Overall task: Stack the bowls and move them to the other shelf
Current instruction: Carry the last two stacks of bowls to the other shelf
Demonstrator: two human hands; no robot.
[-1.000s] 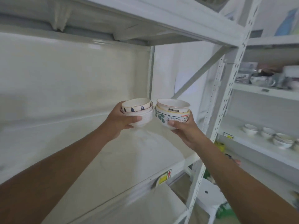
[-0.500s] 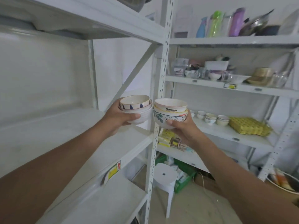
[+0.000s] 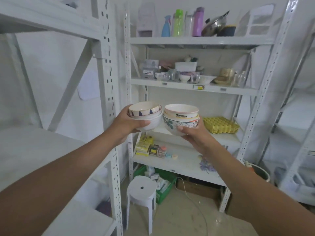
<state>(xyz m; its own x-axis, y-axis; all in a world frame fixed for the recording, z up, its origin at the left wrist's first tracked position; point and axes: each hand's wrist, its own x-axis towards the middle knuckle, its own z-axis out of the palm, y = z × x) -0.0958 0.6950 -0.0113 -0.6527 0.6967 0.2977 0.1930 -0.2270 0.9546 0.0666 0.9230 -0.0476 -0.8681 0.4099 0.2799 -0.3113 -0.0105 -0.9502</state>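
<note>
My left hand [image 3: 127, 122] grips a small stack of bowls [image 3: 146, 115], the top one white with blue triangle marks, thumb across the lower white bowl. My right hand [image 3: 190, 135] holds a second stack of bowls [image 3: 180, 117] from below, a leaf-patterned bowl under pale pink-rimmed ones. Both stacks hang side by side, nearly touching, in the air in front of the right-hand white shelf unit [image 3: 194, 87]. Its middle shelf [image 3: 221, 136] lies just behind the bowls. The left shelf unit [image 3: 34, 150] stands at my left with a bare white board.
A yellow woven tray [image 3: 220, 125] sits on the middle shelf at right. Cups, glasses and bowls crowd the shelf above [image 3: 187, 77]; bottles and a pan stand on top. A white stool [image 3: 141, 189] and a green crate [image 3: 163, 186] are on the floor below. An upright post [image 3: 109, 99] separates the units.
My view has swung right from the left shelf to the right-hand unit. Both hands carried their bowl stacks along, keeping the same grips and spacing.
</note>
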